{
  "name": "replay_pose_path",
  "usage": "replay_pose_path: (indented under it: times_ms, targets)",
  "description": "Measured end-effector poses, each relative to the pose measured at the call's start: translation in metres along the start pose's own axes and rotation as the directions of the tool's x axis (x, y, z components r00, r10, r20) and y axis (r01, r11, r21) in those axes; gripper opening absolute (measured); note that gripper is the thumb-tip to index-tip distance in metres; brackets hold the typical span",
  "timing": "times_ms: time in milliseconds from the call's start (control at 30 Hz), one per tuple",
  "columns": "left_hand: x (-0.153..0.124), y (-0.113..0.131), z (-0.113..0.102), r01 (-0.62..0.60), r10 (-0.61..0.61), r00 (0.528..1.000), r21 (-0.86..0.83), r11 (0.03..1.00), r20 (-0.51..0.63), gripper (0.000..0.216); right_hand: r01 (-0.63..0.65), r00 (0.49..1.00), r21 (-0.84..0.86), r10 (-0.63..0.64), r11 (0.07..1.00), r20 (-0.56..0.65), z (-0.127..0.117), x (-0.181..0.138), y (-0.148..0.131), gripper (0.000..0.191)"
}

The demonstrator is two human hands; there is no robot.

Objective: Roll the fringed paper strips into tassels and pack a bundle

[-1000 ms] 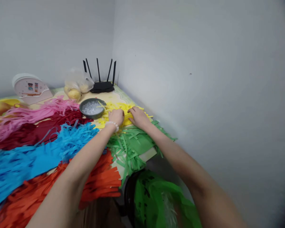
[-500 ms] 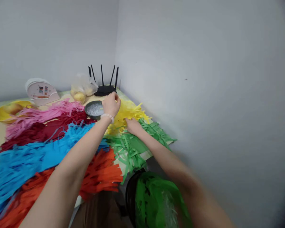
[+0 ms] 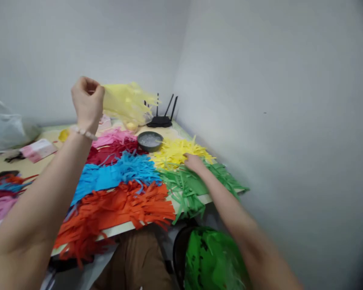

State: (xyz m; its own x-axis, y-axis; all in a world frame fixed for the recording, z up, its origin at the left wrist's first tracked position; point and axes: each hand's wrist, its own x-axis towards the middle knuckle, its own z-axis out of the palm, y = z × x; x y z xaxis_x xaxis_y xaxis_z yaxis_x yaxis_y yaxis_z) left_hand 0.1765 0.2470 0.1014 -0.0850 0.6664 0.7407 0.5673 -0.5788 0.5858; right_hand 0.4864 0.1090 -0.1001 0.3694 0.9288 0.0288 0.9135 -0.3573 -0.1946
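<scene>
My left hand (image 3: 87,98) is raised above the far side of the table, its fingers pinched on a thin yellow fringed sheet (image 3: 124,98) that trails off to the right, blurred. My right hand (image 3: 194,162) rests at the edge of a pile of yellow fringed sheets (image 3: 177,151); its fingers are partly buried, so I cannot tell whether they grip. Just below that pile lie green fringed sheets (image 3: 193,183). Blue fringed sheets (image 3: 109,175), orange-red ones (image 3: 117,205), dark red ones (image 3: 109,154) and pink ones (image 3: 116,136) spread out to the left.
A dark bowl (image 3: 150,141) with whitish contents stands beside the yellow pile. Behind it is a black router (image 3: 159,121) with upright antennas. At the left sit a plastic bag (image 3: 7,131) and a pink-white box (image 3: 39,150). A green-lined bin (image 3: 213,257) stands below the table's edge.
My left hand has lifted from the yellow pile up and to the left, pulling one yellow sheet with it. My right hand stays at the pile. The view has turned left.
</scene>
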Motion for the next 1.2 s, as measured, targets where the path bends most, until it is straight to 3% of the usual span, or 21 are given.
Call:
replay_pose_path:
  times_ms: [100, 200, 233, 300, 333, 400, 467, 567, 667, 733, 833, 933, 1100, 1200]
  targets:
    - [-0.057, 0.001, -0.078, -0.16, 0.145, 0.973, 0.073, 0.984, 0.178, 0.003, 0.052, 0.987, 0.068, -0.04, 0.996, -0.154, -0.022, -0.042, -0.029, 0.029]
    - [-0.128, 0.004, -0.128, -0.221, 0.151, 0.891, 0.117, 0.968, 0.428, 0.006, 0.287, 0.92, 0.164, -0.224, 0.944, -0.322, -0.036, -0.108, -0.089, 0.035]
    - [-0.149, 0.004, -0.139, -0.222, 0.137, 0.858, 0.117, 0.968, 0.496, 0.006, 0.475, 0.816, 0.224, -0.332, 0.851, -0.472, -0.038, -0.131, -0.112, 0.038]
    - [-0.183, 0.002, -0.158, -0.223, 0.12, 0.798, 0.104, 0.969, 0.591, 0.006, 0.765, 0.593, 0.209, -0.539, 0.609, -0.598, -0.04, -0.17, -0.157, 0.053]
    - [-0.196, -0.001, -0.168, -0.237, 0.13, 0.764, 0.087, 0.968, 0.632, 0.007, 0.829, 0.522, 0.187, -0.61, 0.527, -0.597, -0.039, -0.184, -0.176, 0.056]
    - [-0.214, -0.006, -0.188, -0.268, 0.153, 0.693, 0.054, 0.962, 0.704, 0.008, 0.868, 0.488, 0.182, -0.729, 0.462, -0.48, -0.037, -0.198, -0.203, 0.05]
    - [-0.223, -0.013, -0.209, -0.232, 0.127, 0.649, 0.036, 0.972, 0.75, 0.01, 0.85, 0.525, 0.229, -0.799, 0.475, -0.294, -0.037, -0.202, -0.215, 0.03]
    - [-0.229, -0.024, -0.233, -0.019, 0.021, 0.617, -0.012, 1.0, 0.787, 0.013, 0.772, 0.583, 0.378, -0.806, 0.511, -0.101, -0.049, -0.207, -0.215, 0.009]
    - [-0.233, -0.035, -0.241, 0.156, -0.004, 0.516, -0.09, 0.984, 0.857, 0.025, 0.69, 0.606, 0.54, -0.792, 0.481, -0.069, -0.069, -0.217, -0.208, 0.008]
    - [-0.236, -0.04, -0.24, 0.259, -0.019, 0.474, -0.119, 0.959, 0.881, 0.032, 0.638, 0.611, 0.613, -0.791, 0.467, -0.033, -0.076, -0.222, -0.204, 0.011]
    - [-0.24, -0.047, -0.236, 0.356, -0.051, 0.489, -0.146, 0.923, 0.871, 0.036, 0.541, 0.659, 0.676, -0.751, 0.501, 0.029, -0.066, -0.223, -0.197, 0.019]
    - [-0.245, -0.051, -0.232, 0.418, -0.1, 0.531, -0.157, 0.895, 0.841, 0.034, 0.417, 0.758, 0.762, -0.652, 0.494, 0.008, -0.046, -0.226, -0.191, 0.024]
    - [-0.255, -0.052, -0.228, 0.606, -0.198, 0.489, -0.167, 0.778, 0.85, 0.039, 0.344, 0.837, 0.859, -0.538, 0.379, -0.098, -0.027, -0.238, -0.188, 0.033]
    - [-0.259, -0.054, -0.229, 0.644, -0.233, 0.505, -0.183, 0.742, 0.831, 0.037, 0.338, 0.863, 0.869, -0.488, 0.363, -0.131, -0.023, -0.241, -0.185, 0.026]
